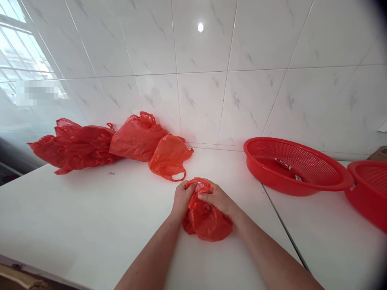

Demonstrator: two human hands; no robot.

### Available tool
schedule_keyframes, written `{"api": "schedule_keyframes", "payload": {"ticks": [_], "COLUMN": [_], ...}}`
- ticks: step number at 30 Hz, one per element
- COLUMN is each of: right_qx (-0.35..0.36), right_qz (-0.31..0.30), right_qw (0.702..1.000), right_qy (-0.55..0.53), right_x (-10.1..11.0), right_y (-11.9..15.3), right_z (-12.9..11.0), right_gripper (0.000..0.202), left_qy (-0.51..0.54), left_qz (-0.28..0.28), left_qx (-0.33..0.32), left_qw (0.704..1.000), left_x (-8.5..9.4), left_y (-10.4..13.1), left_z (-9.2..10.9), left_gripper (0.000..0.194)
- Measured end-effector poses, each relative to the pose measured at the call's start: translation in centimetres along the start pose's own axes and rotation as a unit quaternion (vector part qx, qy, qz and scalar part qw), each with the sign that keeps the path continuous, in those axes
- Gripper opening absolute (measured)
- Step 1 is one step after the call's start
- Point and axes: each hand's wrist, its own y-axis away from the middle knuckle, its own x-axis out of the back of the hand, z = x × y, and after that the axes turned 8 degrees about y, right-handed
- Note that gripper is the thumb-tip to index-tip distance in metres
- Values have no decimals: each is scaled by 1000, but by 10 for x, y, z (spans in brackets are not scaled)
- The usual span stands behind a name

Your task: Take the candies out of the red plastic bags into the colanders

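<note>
Item: 1 red plastic bag (213, 225), ctr. of white table (90, 221). We're pinching its rim w/ L hand (182, 198) & R hand (220, 198), thumbs pressing fingers. Status: mouth part-gathered, opening showing, no knot visible. More bags (136, 139) lying L.

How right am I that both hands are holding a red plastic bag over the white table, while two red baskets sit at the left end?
Not quite: the head view shows the one red basket and the other red basket on the right, not the left. The left hand and right hand do hold a red plastic bag over the white table.
</note>
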Motion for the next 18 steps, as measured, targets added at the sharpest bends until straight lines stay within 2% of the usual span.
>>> {"api": "schedule_keyframes", "payload": {"ticks": [3, 8, 10, 12, 15, 16, 18], "right_qx": [-15, -13, -13, -15, -13, -7, 12], "right_qz": [41, 17, 28, 61, 137, 158, 180], "right_qw": [999, 999, 999, 998, 988, 984, 979], "right_qy": [-26, -45, -31, -27, -64, -82, -98], "right_x": [8, 16, 17, 19, 26, 29, 35], "right_y": [-4, -4, -7, -11, -16, -16, -14], "right_z": [6, 13, 16, 20, 21, 20, 15], "right_gripper": [35, 51, 36, 25, 28, 28, 29], "left_qy": [-35, -97, -98, -111, -149, -159, -170], "left_qz": [-37, -44, -55, -65, -72, -76, -102], "left_qx": [5, 5, 5, 1, -33, -48, -64], "left_qw": [999, 994, 994, 992, 986, 983, 978], "left_x": [0, -4, -5, -5, -5, -5, -5], "left_y": [1, 4, 5, 5, 7, 8, 11], "left_z": [-3, -4, -4, -4, 0, 2, 4], "left_gripper": [33, 37, 35, 31, 24, 27, 47]}}
